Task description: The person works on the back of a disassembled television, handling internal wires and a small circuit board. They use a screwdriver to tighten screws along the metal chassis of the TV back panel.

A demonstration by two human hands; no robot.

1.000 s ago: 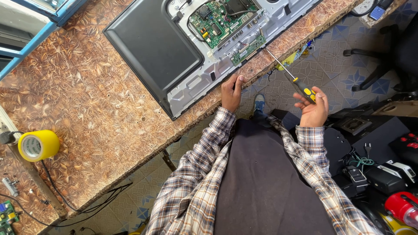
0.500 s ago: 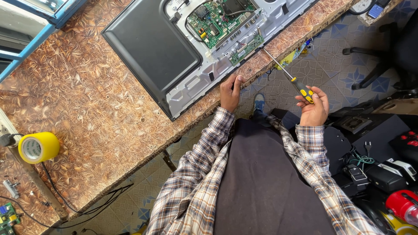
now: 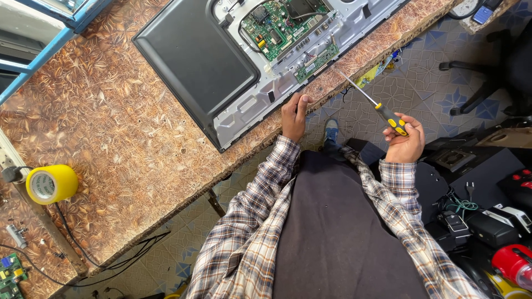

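A flat television (image 3: 233, 66) lies face down on the brown patterned table (image 3: 111, 149), its back cover off. Green circuit boards (image 3: 280, 25) show inside its grey metal chassis. My left hand (image 3: 293, 116) rests on the table edge, fingers against the television's near rim. My right hand (image 3: 404, 141) is off the table to the right and grips a screwdriver (image 3: 372, 104) by its yellow and black handle. The shaft points up and left toward the table edge without touching it.
A yellow tape roll (image 3: 51, 184) stands at the table's left end, with cables (image 3: 111, 260) hanging below. Tools, black boxes and a red device (image 3: 512, 263) crowd the floor at right. A black chair base (image 3: 482, 83) stands on the tiled floor.
My right hand has shifted the screwdriver slightly, its tip drawing a little away from the television. My left hand has stayed on the table edge.
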